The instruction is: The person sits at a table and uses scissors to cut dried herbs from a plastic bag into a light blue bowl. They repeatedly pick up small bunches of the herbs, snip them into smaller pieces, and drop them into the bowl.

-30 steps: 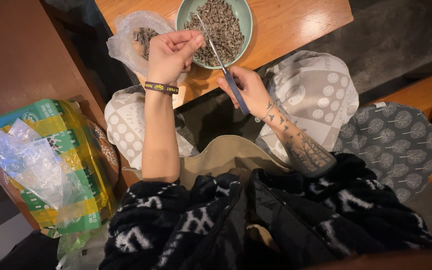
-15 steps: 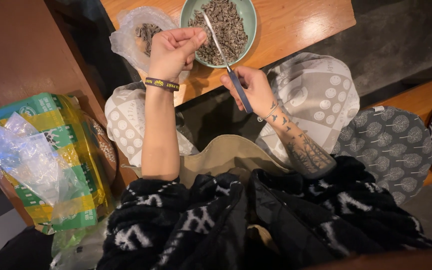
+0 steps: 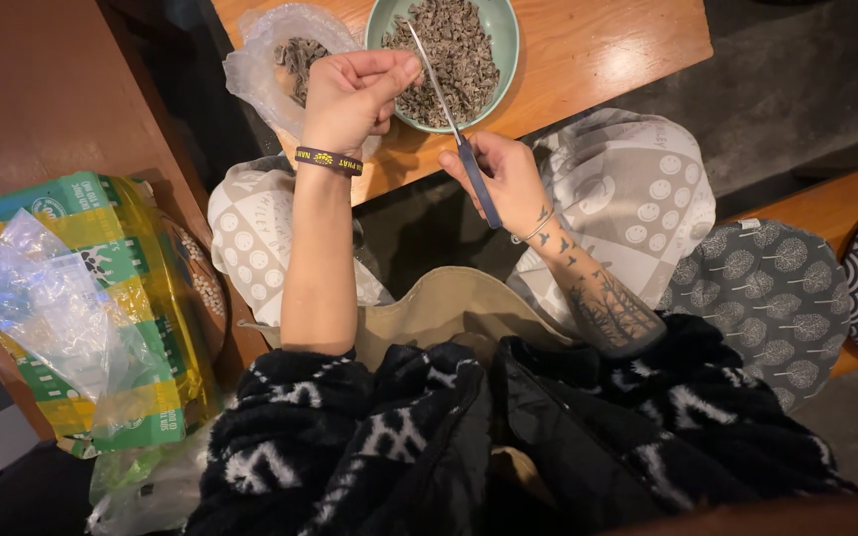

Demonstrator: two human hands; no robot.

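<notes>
Left hand (image 3: pixel 355 94) raised over the tabletop (image 3: pixel 598 50) edge, fingers curled together and pinched at the tips on something too small to make out; dark wristband (image 3: pixel 328 160) worn just below. Right hand (image 3: pixel 503 179) at about 4 o'clock from the left, clamped around the blue handle of a long slim tool (image 3: pixel 449 114). Metal end of that tool slanted up toward 11 o'clock, tip lying over the green bowl (image 3: pixel 494 25). Hands held apart, the tool's shaft passing between them.

Bowl set on the wooden tabletop at 12 o'clock, filled with dark seeds (image 3: pixel 454 50), striped pale. Just beside it, at 9 o'clock, a clear plastic bag (image 3: pixel 265 55) with a smaller heap of the same seeds inside, partly hidden behind the left hand.

Patterned grey-and-white knees showing under the tabletop edge, tan cloth (image 3: pixel 439 308) in the lap, black-and-white fleece (image 3: pixel 399 437) across the bottom. Off at 8 o'clock, well apart from the hands, a green-and-yellow box (image 3: pixel 141 258) with crumpled clear plastic (image 3: pixel 42 298) lying on it. At 4 o'clock, a grey tree-patterned cushion (image 3: pixel 777 288).
</notes>
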